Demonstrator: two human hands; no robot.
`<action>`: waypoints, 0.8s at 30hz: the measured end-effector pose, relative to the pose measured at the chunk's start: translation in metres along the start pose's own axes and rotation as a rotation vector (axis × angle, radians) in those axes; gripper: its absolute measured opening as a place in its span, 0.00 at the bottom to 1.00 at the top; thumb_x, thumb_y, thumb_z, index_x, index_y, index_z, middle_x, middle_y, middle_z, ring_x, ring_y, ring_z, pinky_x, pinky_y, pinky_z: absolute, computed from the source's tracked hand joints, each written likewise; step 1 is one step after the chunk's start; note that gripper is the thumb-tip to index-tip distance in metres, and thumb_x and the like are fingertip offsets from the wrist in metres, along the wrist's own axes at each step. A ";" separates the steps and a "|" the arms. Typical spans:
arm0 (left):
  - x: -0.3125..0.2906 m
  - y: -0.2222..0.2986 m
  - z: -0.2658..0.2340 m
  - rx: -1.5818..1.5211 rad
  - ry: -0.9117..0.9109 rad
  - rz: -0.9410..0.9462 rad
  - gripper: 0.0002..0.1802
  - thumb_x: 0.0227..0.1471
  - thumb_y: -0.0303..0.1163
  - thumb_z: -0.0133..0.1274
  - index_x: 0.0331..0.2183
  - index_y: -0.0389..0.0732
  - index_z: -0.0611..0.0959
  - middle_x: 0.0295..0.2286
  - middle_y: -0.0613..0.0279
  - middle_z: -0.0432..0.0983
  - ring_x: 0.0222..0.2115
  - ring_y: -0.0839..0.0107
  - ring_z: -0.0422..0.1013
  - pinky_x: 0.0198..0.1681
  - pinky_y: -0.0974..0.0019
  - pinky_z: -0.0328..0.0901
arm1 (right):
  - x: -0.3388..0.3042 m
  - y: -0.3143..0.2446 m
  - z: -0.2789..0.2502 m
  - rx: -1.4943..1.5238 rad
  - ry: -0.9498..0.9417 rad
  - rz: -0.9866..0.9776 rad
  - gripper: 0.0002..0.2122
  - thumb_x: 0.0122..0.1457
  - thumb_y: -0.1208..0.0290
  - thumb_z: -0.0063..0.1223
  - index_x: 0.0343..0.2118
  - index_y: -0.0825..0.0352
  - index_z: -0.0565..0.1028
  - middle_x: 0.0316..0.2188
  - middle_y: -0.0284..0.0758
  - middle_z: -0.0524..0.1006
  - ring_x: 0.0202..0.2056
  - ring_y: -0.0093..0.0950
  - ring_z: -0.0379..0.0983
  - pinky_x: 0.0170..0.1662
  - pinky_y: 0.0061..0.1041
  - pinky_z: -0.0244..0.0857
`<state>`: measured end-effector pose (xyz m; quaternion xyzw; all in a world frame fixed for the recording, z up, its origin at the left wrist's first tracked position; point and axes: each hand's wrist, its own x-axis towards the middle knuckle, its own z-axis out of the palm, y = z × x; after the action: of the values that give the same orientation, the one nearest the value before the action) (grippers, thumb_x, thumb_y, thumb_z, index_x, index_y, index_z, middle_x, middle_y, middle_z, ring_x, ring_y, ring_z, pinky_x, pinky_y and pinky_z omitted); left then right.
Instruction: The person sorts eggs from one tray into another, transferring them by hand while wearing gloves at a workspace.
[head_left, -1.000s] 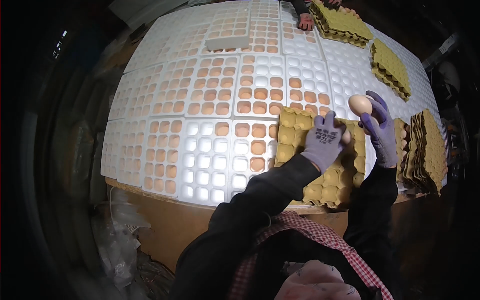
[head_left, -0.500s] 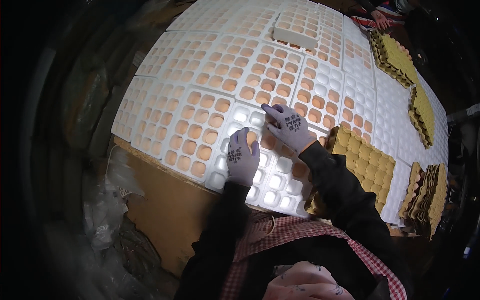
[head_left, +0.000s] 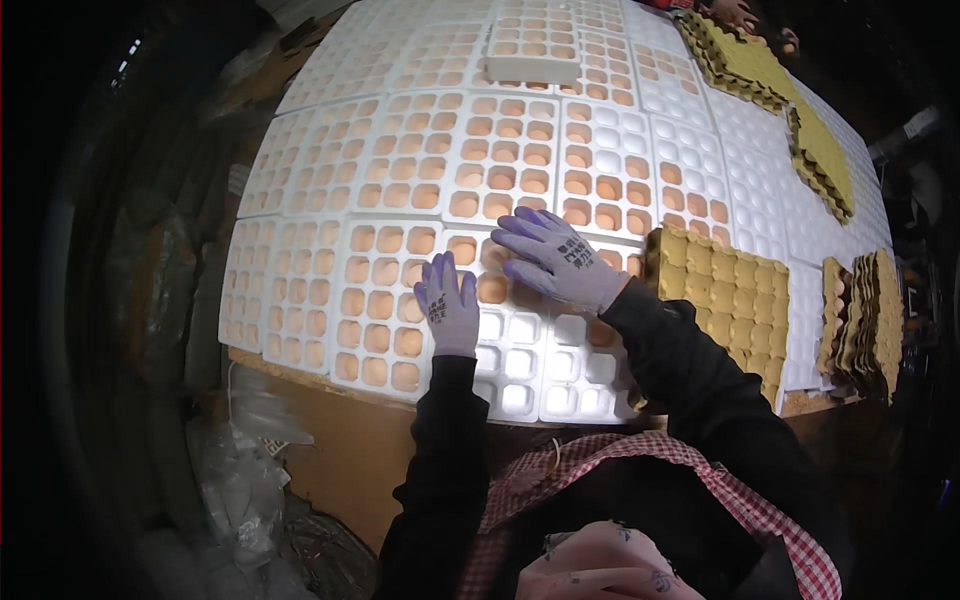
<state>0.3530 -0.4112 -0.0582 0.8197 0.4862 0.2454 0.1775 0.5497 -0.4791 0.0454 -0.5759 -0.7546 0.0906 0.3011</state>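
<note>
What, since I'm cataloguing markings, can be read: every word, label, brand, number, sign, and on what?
Left glove: dark print on its back, not copied here.
Right glove: similar dark print, not copied here.
Clear plastic, lower left: dark marks on a pale patch, too small to read.
Bright marks, upper left: too blurred to read.

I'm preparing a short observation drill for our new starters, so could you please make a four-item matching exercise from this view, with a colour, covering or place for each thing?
Column one
1. Left hand
2. Pulp egg tray nearest the right hand
3. Apron
4. Crumpled clear plastic

Column two
A. Red and white checks
B. Lower left of the picture, below the table edge
C. Grey and purple glove
D. Mustard yellow

Right pairs: 1-C, 2-D, 3-A, 4-B
</note>
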 end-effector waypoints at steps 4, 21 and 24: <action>-0.013 -0.008 0.015 0.428 -0.140 -0.008 0.37 0.59 0.54 0.37 0.60 0.38 0.58 0.61 0.50 0.48 0.63 0.54 0.43 0.63 0.48 0.35 | -0.146 -0.026 -0.120 -0.076 -0.045 0.403 0.31 0.52 0.50 0.56 0.56 0.62 0.66 0.56 0.40 0.64 0.59 0.42 0.56 0.61 0.41 0.48; -0.056 0.157 -0.005 -0.386 0.039 0.143 0.25 0.57 0.34 0.45 0.54 0.35 0.68 0.54 0.52 0.63 0.55 0.59 0.59 0.58 0.60 0.52 | -0.392 -0.066 -0.368 -1.282 0.581 0.859 0.31 0.41 0.67 0.62 0.53 0.53 0.70 0.47 0.29 0.71 0.45 0.33 0.68 0.50 0.33 0.61; -0.087 0.228 0.015 -0.528 -0.036 0.205 0.24 0.56 0.34 0.47 0.53 0.34 0.69 0.53 0.52 0.64 0.56 0.59 0.57 0.58 0.60 0.52 | -0.415 -0.006 -0.446 -1.445 0.421 1.545 0.29 0.48 0.55 0.56 0.55 0.53 0.65 0.47 0.32 0.70 0.48 0.35 0.67 0.46 0.39 0.64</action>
<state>0.4879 -0.5945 0.0300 0.7941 0.3170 0.3657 0.3676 0.8582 -0.9580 0.2608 -0.9419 0.0050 -0.3116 -0.1251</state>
